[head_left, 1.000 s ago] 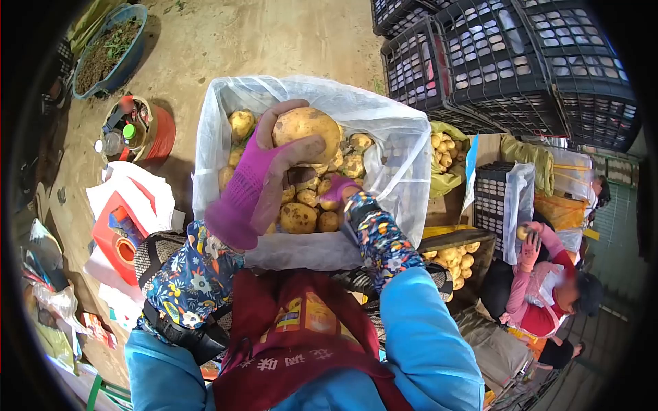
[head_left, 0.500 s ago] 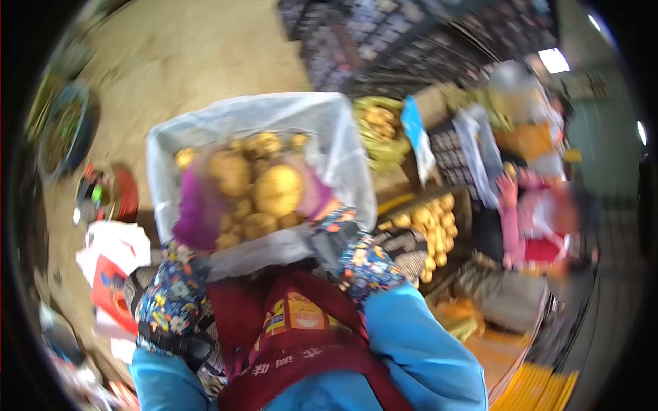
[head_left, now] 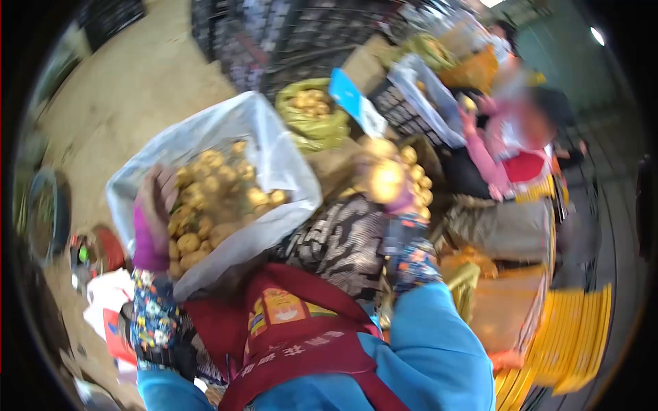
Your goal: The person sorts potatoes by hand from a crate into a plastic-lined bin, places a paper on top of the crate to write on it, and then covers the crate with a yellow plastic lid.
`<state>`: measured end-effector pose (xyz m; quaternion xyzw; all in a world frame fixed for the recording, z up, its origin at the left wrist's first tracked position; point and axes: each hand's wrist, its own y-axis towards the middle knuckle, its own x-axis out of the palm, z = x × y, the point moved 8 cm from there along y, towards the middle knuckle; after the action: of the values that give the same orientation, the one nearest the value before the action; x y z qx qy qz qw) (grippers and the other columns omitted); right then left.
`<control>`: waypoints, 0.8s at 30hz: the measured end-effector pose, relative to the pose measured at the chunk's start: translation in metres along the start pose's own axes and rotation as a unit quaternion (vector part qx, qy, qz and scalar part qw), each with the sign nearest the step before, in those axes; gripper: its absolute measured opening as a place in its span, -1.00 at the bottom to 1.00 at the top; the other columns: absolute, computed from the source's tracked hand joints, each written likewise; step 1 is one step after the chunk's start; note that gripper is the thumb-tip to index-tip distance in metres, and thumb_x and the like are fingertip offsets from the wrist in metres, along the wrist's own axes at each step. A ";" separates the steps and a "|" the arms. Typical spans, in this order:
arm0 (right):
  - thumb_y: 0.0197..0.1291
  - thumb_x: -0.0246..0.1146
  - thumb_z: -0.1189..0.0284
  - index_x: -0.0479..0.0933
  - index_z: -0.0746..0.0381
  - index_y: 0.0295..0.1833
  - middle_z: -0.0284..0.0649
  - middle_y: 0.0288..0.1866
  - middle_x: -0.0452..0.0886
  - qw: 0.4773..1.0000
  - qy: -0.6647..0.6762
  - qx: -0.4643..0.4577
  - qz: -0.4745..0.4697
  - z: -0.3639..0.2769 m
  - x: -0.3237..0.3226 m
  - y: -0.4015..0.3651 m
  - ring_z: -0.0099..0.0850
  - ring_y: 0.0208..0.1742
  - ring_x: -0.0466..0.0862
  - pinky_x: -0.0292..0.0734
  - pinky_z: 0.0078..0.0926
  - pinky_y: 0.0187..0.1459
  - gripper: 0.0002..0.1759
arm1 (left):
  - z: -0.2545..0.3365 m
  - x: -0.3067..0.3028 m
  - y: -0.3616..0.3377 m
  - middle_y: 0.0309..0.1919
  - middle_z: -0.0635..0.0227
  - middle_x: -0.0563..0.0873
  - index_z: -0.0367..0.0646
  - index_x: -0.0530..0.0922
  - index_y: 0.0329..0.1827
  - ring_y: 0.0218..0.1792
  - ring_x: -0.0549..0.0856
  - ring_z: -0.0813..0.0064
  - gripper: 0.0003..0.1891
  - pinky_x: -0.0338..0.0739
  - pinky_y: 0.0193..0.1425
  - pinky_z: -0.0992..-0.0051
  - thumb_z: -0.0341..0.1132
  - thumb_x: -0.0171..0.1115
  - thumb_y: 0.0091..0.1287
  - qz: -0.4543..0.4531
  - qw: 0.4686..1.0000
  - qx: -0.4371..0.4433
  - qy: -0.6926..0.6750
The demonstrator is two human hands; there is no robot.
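My left hand [head_left: 154,209], in a purple glove, rests inside the near left side of a crate lined with white plastic [head_left: 284,161]. Its fingers stretch along the potatoes [head_left: 205,178] heaped there, with nothing held. My right hand [head_left: 401,198] is outside the crate to the right, blurred by motion, shut on a large yellow potato [head_left: 385,179]. A second pale potato shape overlaps the far side of this one. Just past that hand lies a pile of smooth yellow potatoes [head_left: 419,181], partly hidden behind it.
A green bag of potatoes [head_left: 312,130] stands beyond the crate, beside a blue and white packet [head_left: 356,103]. At the right, a person in pink sleeves [head_left: 480,147] holds up a potato. Stacked dark crates [head_left: 274,41] line the back; yellow crates [head_left: 569,335] stand lower right.
My right hand has moved out of the lined crate to the right with a potato. My left hand has let go of its potato. The view has turned toward the right.
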<state>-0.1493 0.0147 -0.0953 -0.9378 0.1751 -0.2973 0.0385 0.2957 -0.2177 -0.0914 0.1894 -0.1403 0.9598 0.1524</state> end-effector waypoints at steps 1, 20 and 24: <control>0.22 0.21 0.18 0.40 0.36 0.18 -0.07 0.00 0.62 0.975 -0.201 -0.032 0.092 -0.026 -0.050 -0.018 -0.27 -0.10 0.69 0.64 -0.32 -0.08 -0.45 | 0.004 -0.009 0.002 0.29 0.13 0.48 -0.32 0.25 0.43 0.31 0.48 0.33 -0.37 0.30 0.39 0.38 0.04 -0.16 0.53 0.017 1.000 0.003 0.010; 0.26 0.29 0.05 0.53 0.23 -0.01 -0.18 -0.25 0.67 0.823 -0.443 0.355 -0.029 0.335 0.144 0.257 -0.37 -0.36 0.69 0.60 -0.42 -0.39 -0.54 | 0.050 -0.057 0.011 0.22 0.21 0.54 -0.26 0.27 0.41 0.21 0.54 0.39 -0.40 0.36 0.33 0.42 0.03 -0.04 0.50 0.150 0.978 -0.030 -0.145; 0.25 0.29 0.08 0.53 0.19 -0.03 -0.25 -0.32 0.64 0.794 -0.491 0.357 -0.024 0.383 0.143 0.290 -0.40 -0.39 0.66 0.57 -0.51 -0.43 -0.59 | 0.045 -0.065 0.014 0.21 0.20 0.56 -0.24 0.30 0.38 0.21 0.54 0.39 -0.42 0.36 0.32 0.41 0.03 -0.02 0.49 0.157 0.975 -0.029 -0.154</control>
<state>0.0898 -0.3196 -0.3822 -0.8811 -0.0084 0.1613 0.4445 0.3630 -0.2606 -0.0805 0.3056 -0.2181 0.9267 -0.0178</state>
